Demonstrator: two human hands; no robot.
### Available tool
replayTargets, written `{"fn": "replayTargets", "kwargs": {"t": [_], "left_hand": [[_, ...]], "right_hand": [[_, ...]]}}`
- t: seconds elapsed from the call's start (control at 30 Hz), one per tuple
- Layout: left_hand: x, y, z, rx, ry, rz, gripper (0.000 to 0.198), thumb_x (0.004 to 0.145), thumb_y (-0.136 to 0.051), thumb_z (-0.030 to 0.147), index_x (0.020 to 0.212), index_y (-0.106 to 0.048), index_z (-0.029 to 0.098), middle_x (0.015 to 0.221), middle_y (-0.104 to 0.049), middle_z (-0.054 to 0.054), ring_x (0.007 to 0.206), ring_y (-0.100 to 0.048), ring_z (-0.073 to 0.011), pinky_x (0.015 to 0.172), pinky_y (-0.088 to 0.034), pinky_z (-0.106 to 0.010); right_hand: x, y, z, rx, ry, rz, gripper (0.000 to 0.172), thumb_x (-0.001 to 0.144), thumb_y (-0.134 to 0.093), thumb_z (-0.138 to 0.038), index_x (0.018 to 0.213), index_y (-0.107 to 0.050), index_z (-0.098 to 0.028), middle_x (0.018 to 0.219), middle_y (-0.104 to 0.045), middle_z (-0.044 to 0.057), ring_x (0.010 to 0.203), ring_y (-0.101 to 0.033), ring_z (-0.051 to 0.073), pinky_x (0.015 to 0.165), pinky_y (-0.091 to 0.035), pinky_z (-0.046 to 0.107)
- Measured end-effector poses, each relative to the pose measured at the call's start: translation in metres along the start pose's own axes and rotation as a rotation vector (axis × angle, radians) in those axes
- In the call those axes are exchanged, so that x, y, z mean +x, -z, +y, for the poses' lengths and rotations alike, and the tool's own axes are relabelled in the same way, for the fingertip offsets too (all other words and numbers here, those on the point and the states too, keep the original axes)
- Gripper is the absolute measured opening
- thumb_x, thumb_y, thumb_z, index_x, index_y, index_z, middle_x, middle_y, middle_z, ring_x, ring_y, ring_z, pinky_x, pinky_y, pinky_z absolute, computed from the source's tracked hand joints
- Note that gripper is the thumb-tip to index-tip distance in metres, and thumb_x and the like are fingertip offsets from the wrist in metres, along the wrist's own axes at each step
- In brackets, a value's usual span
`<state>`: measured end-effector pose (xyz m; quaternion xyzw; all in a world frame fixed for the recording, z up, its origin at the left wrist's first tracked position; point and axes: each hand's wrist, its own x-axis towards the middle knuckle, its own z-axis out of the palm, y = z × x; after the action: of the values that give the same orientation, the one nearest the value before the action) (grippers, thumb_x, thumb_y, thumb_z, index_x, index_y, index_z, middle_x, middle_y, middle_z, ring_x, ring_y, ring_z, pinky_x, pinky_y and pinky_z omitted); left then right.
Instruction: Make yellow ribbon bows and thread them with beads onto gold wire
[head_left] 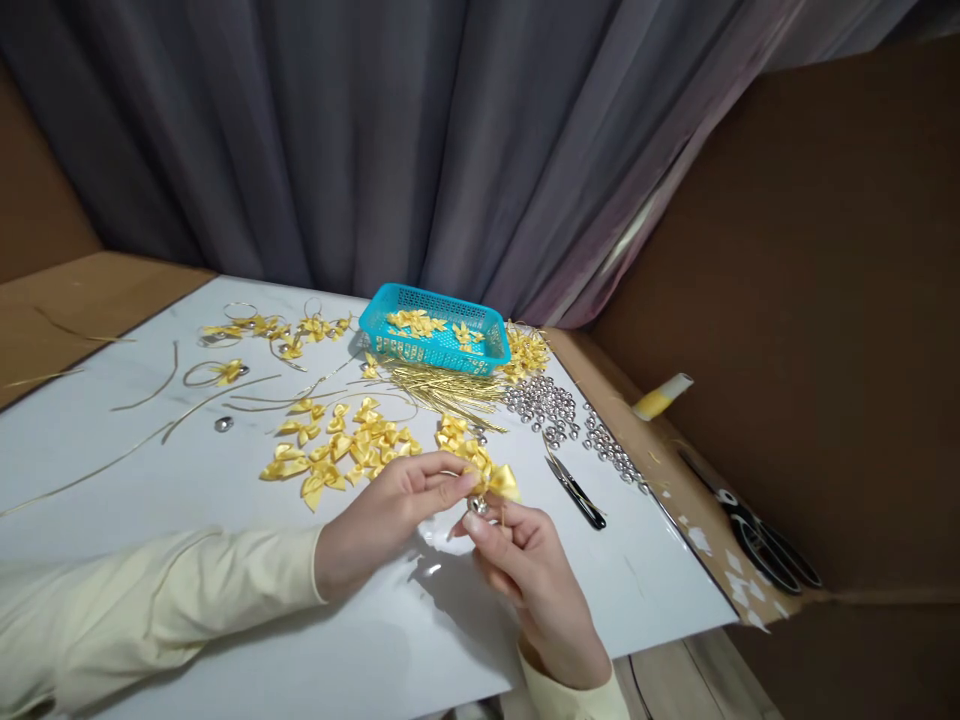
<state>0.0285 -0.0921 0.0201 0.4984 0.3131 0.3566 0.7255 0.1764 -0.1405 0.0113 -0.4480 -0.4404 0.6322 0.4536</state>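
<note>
My left hand [409, 510] pinches a yellow ribbon bow [501, 482] above the white board. Just below the bow, my right hand [521, 565] has thumb and fingers closed at a small silver bell [477, 506]. A short bit of gold cord seems to show by the right fingers, though the fingers partly cover it. More yellow bows [367, 440] lie spread beyond my left hand. A bundle of gold cords [442, 388] lies behind them, beside a pile of silver bells [544, 402].
A turquoise basket [435, 362] with yellow bows stands at the back. Black-handled snips [577, 495] lie right of my hands, and large scissors [761, 545] at the right edge. Finished-looking bows with cord loops [225, 373] and loose cords lie left. A grey curtain [390, 140] hangs behind.
</note>
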Motion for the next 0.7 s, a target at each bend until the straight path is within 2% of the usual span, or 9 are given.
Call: {"fn": "replayTargets", "kwargs": {"t": [0.1, 0.27, 0.33, 0.43, 0.5, 0.6, 0.67, 0.7], "left_hand": [[0.0, 0.0, 0.0, 0.038, -0.056, 0.004, 0.023, 0.078, -0.064, 0.037, 0.086, -0.065, 0.015, 0.079, -0.064, -0.003, 0.072, -0.056, -0.0158, 0.067, -0.043, -0.026], [-0.001, 0.002, 0.001, 0.157, -0.178, 0.002, 0.018, 0.081, -0.061, 0.033, 0.083, -0.066, 0.016, 0.094, -0.064, -0.006, 0.086, -0.057, -0.0188, 0.076, -0.044, -0.028], [-0.002, 0.004, 0.001, 0.257, -0.24, 0.015, 0.018, 0.083, -0.059, 0.033, 0.081, -0.067, 0.017, 0.095, -0.063, -0.006, 0.09, -0.055, -0.0194, 0.081, -0.043, -0.029], [-0.002, 0.005, 0.002, 0.369, -0.282, 0.054, 0.017, 0.084, -0.058, 0.032, 0.079, -0.067, 0.017, 0.093, -0.063, -0.005, 0.093, -0.055, -0.0205, 0.086, -0.04, -0.032], [-0.002, 0.006, 0.002, 0.399, -0.272, 0.098, 0.017, 0.083, -0.058, 0.031, 0.079, -0.068, 0.018, 0.093, -0.063, -0.006, 0.095, -0.054, -0.0217, 0.087, -0.041, -0.033], [-0.001, 0.005, 0.002, 0.429, -0.237, 0.162, 0.016, 0.08, -0.061, 0.03, 0.075, -0.07, 0.018, 0.093, -0.064, -0.006, 0.096, -0.055, -0.023, 0.087, -0.041, -0.033], [0.001, 0.005, 0.001, 0.445, -0.207, 0.18, 0.016, 0.078, -0.062, 0.03, 0.071, -0.07, 0.018, 0.089, -0.065, -0.005, 0.092, -0.056, -0.0226, 0.086, -0.041, -0.033], [0.001, 0.005, 0.001, 0.448, -0.187, 0.178, 0.017, 0.078, -0.062, 0.03, 0.069, -0.07, 0.018, 0.087, -0.066, -0.005, 0.089, -0.056, -0.0222, 0.085, -0.042, -0.033]], "right_hand": [[0.001, -0.001, 0.0, 0.055, 0.022, 0.038, 0.036, 0.074, -0.069, -0.046, 0.068, -0.063, -0.011, 0.036, -0.027, -0.012, 0.034, -0.015, 0.001, 0.039, -0.007, 0.021], [0.003, 0.004, 0.0, 0.119, 0.0, -0.043, 0.035, 0.079, -0.063, -0.047, 0.069, -0.059, -0.013, 0.031, -0.028, -0.013, 0.032, -0.013, 0.002, 0.039, -0.011, 0.022], [0.002, 0.008, -0.001, 0.056, 0.014, -0.023, 0.034, 0.08, -0.063, -0.047, 0.074, -0.061, -0.013, 0.033, -0.027, -0.013, 0.033, -0.013, 0.002, 0.04, -0.01, 0.022], [0.0, 0.011, -0.001, -0.15, 0.059, 0.109, 0.033, 0.08, -0.063, -0.047, 0.077, -0.06, -0.014, 0.041, -0.024, -0.012, 0.037, -0.016, 0.003, 0.04, -0.01, 0.022], [-0.002, 0.012, 0.001, -0.328, 0.159, 0.253, 0.027, 0.08, -0.063, -0.043, 0.076, -0.059, -0.016, 0.045, -0.023, -0.01, 0.04, -0.018, 0.005, 0.04, -0.013, 0.022], [-0.005, 0.01, 0.008, -0.617, 0.453, 0.478, 0.012, 0.081, -0.064, -0.03, 0.08, -0.062, -0.019, 0.046, -0.03, -0.008, 0.042, -0.024, 0.007, 0.042, -0.021, 0.022], [-0.006, 0.008, 0.012, -0.755, 0.633, 0.543, 0.006, 0.078, -0.067, -0.023, 0.082, -0.064, -0.021, 0.045, -0.037, -0.008, 0.041, -0.028, 0.007, 0.044, -0.027, 0.023], [-0.007, 0.006, 0.014, -0.79, 0.69, 0.539, 0.008, 0.077, -0.068, -0.021, 0.084, -0.064, -0.022, 0.044, -0.039, -0.007, 0.04, -0.03, 0.008, 0.045, -0.028, 0.023]]}}
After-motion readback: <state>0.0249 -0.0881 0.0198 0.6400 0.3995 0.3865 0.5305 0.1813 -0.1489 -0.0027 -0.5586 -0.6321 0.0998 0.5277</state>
